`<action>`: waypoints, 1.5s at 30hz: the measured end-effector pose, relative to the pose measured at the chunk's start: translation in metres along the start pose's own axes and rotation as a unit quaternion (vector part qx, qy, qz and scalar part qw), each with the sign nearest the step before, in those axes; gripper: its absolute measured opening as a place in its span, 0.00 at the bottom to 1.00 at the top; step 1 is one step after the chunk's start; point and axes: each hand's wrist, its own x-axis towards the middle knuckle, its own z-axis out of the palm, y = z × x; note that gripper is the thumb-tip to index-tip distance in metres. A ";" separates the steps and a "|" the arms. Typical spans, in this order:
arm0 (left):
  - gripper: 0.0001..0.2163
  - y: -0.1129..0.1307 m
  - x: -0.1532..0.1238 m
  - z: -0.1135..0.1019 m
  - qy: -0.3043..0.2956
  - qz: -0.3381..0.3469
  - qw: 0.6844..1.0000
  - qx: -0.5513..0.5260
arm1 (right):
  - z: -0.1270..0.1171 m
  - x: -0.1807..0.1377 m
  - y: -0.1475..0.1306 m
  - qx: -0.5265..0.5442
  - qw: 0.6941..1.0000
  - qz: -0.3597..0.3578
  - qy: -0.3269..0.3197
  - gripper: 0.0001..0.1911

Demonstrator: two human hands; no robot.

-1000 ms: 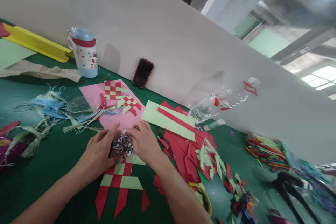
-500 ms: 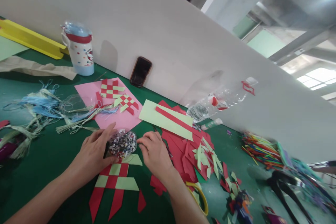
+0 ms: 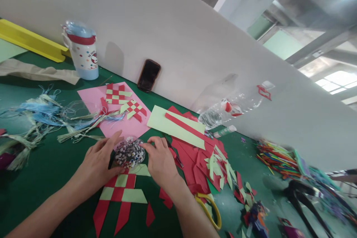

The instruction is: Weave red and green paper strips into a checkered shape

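Observation:
A round clear container of googly eyes (image 3: 129, 153) is between my hands, just above a woven red and pale-green paper fish (image 3: 119, 189) on the table. My left hand (image 3: 102, 158) is curved around its left side, thumb at the near edge and fingers at the far edge. At the upper right rim, my right hand (image 3: 160, 160) pinches with thumb and forefinger. Whether it grips a lid or the container's edge is hard to see. Two smaller woven paper fish (image 3: 134, 109) lie beyond on a pink sheet (image 3: 92, 98).
Tassels (image 3: 41, 113) lie at left near a drinking bottle (image 3: 83, 52). A phone (image 3: 149, 75) leans on the wall. To the right are red paper pieces (image 3: 189, 160), a pale-green sheet (image 3: 158, 119), yellow-handled scissors (image 3: 213, 208), a glue stick (image 3: 224, 131), a plastic bottle (image 3: 231, 108) and pipe cleaners (image 3: 276, 158).
My right hand has shifted slightly up and left along the container's rim, from its right side to the upper right. My left hand stays around the container.

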 end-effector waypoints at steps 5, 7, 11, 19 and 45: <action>0.43 0.000 -0.001 0.000 -0.002 0.006 1.000 -0.006 | 0.000 -0.003 0.000 0.008 1.000 -0.001 0.026 0.22; 0.42 0.000 -0.001 0.000 0.003 0.010 1.000 -0.005 | 0.001 -0.002 0.001 0.008 1.000 -0.003 0.024 0.22; 0.42 0.001 0.000 -0.001 0.001 0.011 1.000 -0.005 | 0.003 0.004 -0.001 0.009 1.000 0.007 0.012 0.17; 0.42 0.003 0.001 -0.004 -0.006 0.006 1.000 -0.013 | -0.002 0.014 -0.006 -0.011 0.999 0.009 -0.030 0.13; 0.39 -0.004 -0.001 0.000 0.013 0.052 0.998 0.012 | -0.001 0.021 -0.049 -0.032 0.990 -0.104 -0.090 0.11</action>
